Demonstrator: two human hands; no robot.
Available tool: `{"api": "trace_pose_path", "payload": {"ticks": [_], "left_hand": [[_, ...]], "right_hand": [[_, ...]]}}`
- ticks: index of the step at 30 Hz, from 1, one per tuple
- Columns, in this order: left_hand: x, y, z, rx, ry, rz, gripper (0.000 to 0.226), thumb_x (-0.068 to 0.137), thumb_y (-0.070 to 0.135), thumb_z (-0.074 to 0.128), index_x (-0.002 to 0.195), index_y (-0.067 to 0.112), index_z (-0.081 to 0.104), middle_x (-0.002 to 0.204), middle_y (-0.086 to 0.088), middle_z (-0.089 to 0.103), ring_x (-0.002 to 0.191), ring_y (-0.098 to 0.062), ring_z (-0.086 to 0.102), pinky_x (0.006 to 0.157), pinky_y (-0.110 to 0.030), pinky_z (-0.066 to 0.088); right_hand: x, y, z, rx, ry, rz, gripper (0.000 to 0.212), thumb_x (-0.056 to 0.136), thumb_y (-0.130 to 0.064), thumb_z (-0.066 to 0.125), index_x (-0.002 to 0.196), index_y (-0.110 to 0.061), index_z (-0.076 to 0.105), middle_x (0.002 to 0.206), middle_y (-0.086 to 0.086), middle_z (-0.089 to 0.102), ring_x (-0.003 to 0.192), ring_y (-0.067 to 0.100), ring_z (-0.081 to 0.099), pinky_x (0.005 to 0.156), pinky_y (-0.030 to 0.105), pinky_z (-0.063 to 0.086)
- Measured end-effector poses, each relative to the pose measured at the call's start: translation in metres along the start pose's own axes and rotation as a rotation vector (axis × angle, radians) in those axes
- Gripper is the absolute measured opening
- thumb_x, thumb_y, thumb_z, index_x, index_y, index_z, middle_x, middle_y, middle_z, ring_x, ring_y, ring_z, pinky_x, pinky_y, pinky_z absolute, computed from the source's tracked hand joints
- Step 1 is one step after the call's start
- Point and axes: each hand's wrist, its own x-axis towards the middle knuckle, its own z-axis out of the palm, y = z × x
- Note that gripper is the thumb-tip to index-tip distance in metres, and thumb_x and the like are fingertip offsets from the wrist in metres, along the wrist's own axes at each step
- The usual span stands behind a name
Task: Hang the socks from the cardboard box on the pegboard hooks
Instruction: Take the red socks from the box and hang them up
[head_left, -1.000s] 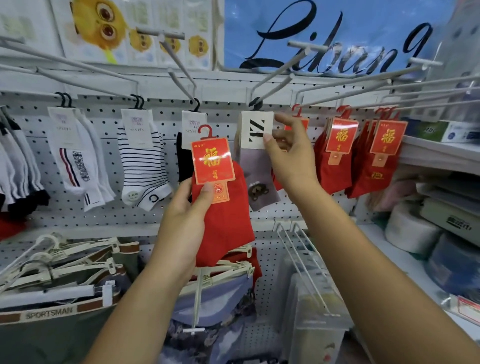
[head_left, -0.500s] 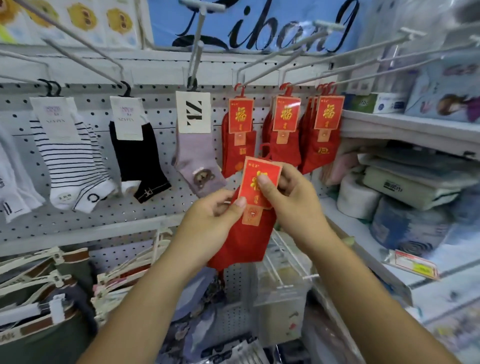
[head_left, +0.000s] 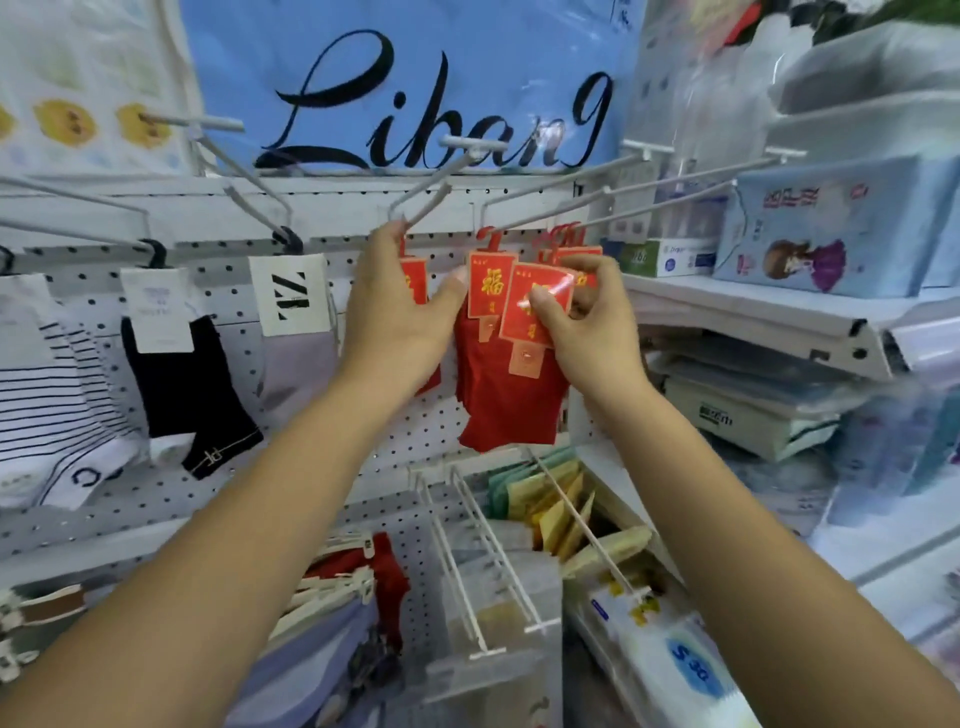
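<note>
Blue-and-white pack (head_left: 675, 670) at near right reads "S 3", the rest blurred. Above it, the right grip (head_left: 582, 322) pinches the tilted red card of the held socks (head_left: 524, 317), just in front of the hung red pairs (head_left: 485, 283), whose card bears a gold 福. The left grip (head_left: 400, 312) is spread, fingertips at the base of a white hook (head_left: 436, 192) that is bare out to its tip. Further left on the pegboard (head_left: 415, 441), a white card (head_left: 291, 296) shows "ZZ". The far banner (head_left: 415, 78) reads "Liban9".

White pegboard (head_left: 426, 441), hooks (head_left: 545, 205): striped socks (head_left: 47, 405), black socks (head_left: 176, 384), seemingly lilac socks (head_left: 296, 374), red socks (head_left: 498, 395).
</note>
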Motion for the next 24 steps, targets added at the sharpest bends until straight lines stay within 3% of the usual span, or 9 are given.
{"api": "trace_pose_path", "payload": {"ticks": [4,8,13,16,20,24], "left_hand": [[0.018,0.002,0.007,0.047,0.031,0.062,0.050,0.096,0.040,0.066,0.139,0.026,0.045,0.142,0.005,0.052,0.131,-0.012,0.047,0.096,-0.021,0.035],[0.021,-0.006,0.004,0.093,0.033,0.125,0.044,0.096,0.036,0.066,0.136,0.026,0.052,0.138,0.007,0.056,0.129,-0.011,0.050,0.106,-0.029,0.040],[0.019,-0.010,-0.002,0.112,-0.005,0.143,0.046,0.097,0.037,0.065,0.140,0.030,0.049,0.143,0.010,0.054,0.128,-0.003,0.043,0.104,-0.028,0.035],[0.018,-0.009,-0.003,0.148,-0.014,0.144,0.048,0.097,0.038,0.065,0.141,0.031,0.047,0.145,0.010,0.052,0.124,0.000,0.038,0.101,-0.026,0.032],[0.018,-0.009,-0.003,0.169,-0.016,0.141,0.050,0.098,0.034,0.064,0.143,0.028,0.046,0.148,0.007,0.051,0.125,-0.002,0.037,0.103,-0.028,0.032],[0.016,-0.007,-0.007,0.211,-0.054,0.133,0.060,0.097,0.033,0.065,0.151,0.029,0.039,0.152,0.005,0.048,0.139,-0.009,0.040,0.106,-0.026,0.029]], "right_hand": [[0.035,0.000,0.007,-0.067,-0.041,-0.070,0.032,0.094,-0.022,0.069,0.118,-0.032,0.049,0.107,-0.009,0.065,0.095,0.012,0.070,0.081,0.042,0.062],[0.055,0.010,0.012,-0.041,-0.125,-0.213,0.037,0.094,-0.014,0.067,0.129,-0.019,0.056,0.103,-0.016,0.063,0.088,-0.007,0.067,0.071,0.016,0.057],[0.069,0.028,0.017,-0.182,-0.210,-0.240,0.045,0.094,-0.021,0.068,0.138,-0.024,0.056,0.130,0.000,0.061,0.120,0.018,0.060,0.099,0.045,0.053],[0.074,0.035,0.018,-0.317,-0.200,-0.301,0.049,0.095,-0.027,0.067,0.141,-0.022,0.055,0.135,0.001,0.060,0.124,0.017,0.055,0.106,0.042,0.047],[0.084,0.037,0.019,-0.438,-0.208,-0.316,0.051,0.095,-0.032,0.067,0.144,-0.024,0.053,0.123,0.002,0.059,0.112,0.018,0.057,0.102,0.034,0.047],[0.082,0.041,0.020,-0.470,-0.225,-0.321,0.055,0.095,-0.034,0.066,0.147,-0.025,0.049,0.122,0.003,0.056,0.104,0.019,0.057,0.096,0.029,0.046]]}}
